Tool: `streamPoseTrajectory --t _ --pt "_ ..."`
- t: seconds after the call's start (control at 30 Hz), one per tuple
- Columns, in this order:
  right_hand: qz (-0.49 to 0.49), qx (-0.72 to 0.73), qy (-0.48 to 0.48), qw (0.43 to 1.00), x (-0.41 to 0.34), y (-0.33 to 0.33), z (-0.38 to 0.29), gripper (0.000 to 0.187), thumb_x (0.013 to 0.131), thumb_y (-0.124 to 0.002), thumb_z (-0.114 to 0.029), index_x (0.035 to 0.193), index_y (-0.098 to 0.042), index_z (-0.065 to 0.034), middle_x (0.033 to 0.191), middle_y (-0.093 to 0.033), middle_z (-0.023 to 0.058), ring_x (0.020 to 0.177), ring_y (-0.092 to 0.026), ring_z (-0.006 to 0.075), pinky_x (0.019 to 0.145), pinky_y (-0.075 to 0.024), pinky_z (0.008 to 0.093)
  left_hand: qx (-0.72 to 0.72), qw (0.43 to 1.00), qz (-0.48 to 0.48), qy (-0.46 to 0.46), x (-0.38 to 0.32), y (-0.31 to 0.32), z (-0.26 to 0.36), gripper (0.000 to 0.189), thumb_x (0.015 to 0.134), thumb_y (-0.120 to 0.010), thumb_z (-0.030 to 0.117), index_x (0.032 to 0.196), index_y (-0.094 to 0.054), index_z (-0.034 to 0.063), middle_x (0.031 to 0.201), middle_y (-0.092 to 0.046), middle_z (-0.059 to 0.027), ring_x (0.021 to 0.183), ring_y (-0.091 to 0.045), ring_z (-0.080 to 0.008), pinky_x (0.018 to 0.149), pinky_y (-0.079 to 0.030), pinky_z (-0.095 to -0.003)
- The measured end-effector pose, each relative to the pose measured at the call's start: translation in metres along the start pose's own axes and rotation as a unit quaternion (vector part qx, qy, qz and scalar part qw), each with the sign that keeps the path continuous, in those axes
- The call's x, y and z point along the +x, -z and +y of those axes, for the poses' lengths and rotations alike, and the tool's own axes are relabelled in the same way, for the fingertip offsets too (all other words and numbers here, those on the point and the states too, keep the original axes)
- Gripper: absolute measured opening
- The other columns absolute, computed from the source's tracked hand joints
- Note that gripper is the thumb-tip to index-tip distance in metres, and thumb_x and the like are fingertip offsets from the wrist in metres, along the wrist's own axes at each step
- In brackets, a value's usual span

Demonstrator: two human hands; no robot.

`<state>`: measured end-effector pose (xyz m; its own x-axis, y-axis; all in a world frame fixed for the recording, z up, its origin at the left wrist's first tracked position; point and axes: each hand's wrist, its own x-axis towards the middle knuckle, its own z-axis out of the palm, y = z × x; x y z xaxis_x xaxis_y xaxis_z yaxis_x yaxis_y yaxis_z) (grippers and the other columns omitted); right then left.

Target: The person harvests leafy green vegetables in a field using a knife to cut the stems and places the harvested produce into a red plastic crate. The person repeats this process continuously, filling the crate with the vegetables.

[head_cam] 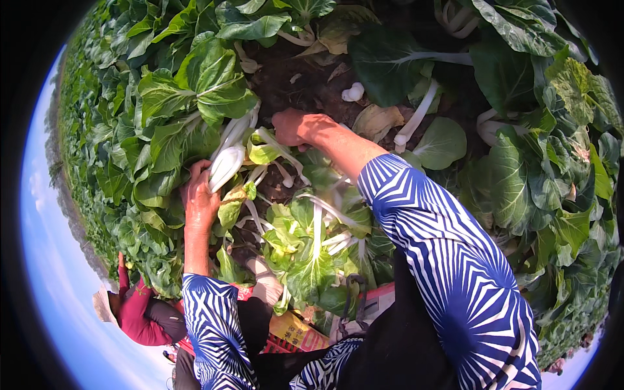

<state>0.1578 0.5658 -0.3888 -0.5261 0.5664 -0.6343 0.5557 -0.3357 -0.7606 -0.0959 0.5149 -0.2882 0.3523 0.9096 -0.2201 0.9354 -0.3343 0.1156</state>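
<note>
My left hand (199,187) is closed around the lower part of a bok choy head (227,163), whose white stalks point down and whose green leaves spread up and left. To its right, my right hand (291,127) is low over the dark soil, its fingers curled and turned away; whether something is inside them cannot be told. Just below lie loose white leaf stalks (282,148). A cut white stem base (353,92) rests on the soil to the right. Detached green leaves (312,273) are heaped between my forearms.
Rows of leafy plants (516,180) stand on both sides. A person in a red top (141,319) and hat crouches at lower left. Printed packaging (297,331) and a red crate (280,345) are near my legs. A yellowed leaf (378,121) lies on the soil.
</note>
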Motion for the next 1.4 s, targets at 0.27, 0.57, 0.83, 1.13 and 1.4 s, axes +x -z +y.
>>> streamPoseTrajectory --t 0.27,0.57,0.83,1.13,1.4 --pt "0.116 0.238 0.125 0.956 -0.070 -0.002 0.033 0.030 0.079 -0.070 -0.023 0.095 -0.060 0.0000 0.074 -0.065 0.0068 0.061 -0.062 0.0140 0.056 -0.0494 0.0286 -0.174 0.976 0.078 0.101 -0.042 0.067 0.028 0.029 0.075 -0.073 0.004 0.102 -0.064 -0.0005 0.097 -0.065 -0.0091 0.085 -0.062 -0.0210 0.080 -0.047 -0.0310" --pt "-0.082 0.621 0.416 0.659 -0.153 -0.001 -0.050 0.063 0.069 -0.085 -0.013 0.121 -0.053 -0.0026 0.085 -0.063 0.0032 0.055 -0.056 0.0072 0.047 -0.0457 0.0212 -0.516 0.799 0.159 0.265 -0.116 0.126 0.137 0.061 0.064 -0.079 0.018 0.117 -0.057 -0.0012 0.099 -0.062 -0.0036 0.093 -0.057 -0.0138 0.090 -0.041 -0.0271" --pt "0.025 0.630 0.349 0.694 -0.186 0.006 -0.047 0.038 0.070 -0.084 -0.012 0.096 -0.058 -0.0014 0.074 -0.063 0.0018 0.048 -0.053 0.0059 0.043 -0.0439 0.0203 -0.456 0.864 0.142 0.160 -0.111 0.105 0.180 0.076 0.080 -0.074 0.028 0.140 -0.038 -0.0026 0.133 -0.050 -0.0128 0.123 -0.047 -0.0224 0.104 -0.034 -0.0365" --pt "0.028 0.600 0.335 0.726 -0.187 0.003 -0.049 0.040 0.076 -0.079 -0.013 0.101 -0.049 -0.0005 0.073 -0.057 0.0013 0.050 -0.053 0.0054 0.047 -0.0462 0.0216 -0.580 0.785 0.139 0.166 -0.060 0.058 0.207 0.064 0.077 -0.078 0.025 0.129 -0.049 -0.0002 0.114 -0.061 -0.0068 0.099 -0.059 -0.0176 0.091 -0.044 -0.0308" --pt "0.177 0.180 0.226 0.941 -0.164 0.039 0.010 0.028 0.071 -0.067 -0.004 0.091 -0.048 0.0014 0.073 -0.060 0.0136 0.060 -0.060 0.0264 0.056 -0.0476 0.0359 -0.492 0.829 0.049 0.262 -0.067 0.091 0.179 0.065 0.068 -0.080 0.027 0.122 -0.056 -0.0007 0.105 -0.063 -0.0046 0.092 -0.059 -0.0139 0.084 -0.046 -0.0268"
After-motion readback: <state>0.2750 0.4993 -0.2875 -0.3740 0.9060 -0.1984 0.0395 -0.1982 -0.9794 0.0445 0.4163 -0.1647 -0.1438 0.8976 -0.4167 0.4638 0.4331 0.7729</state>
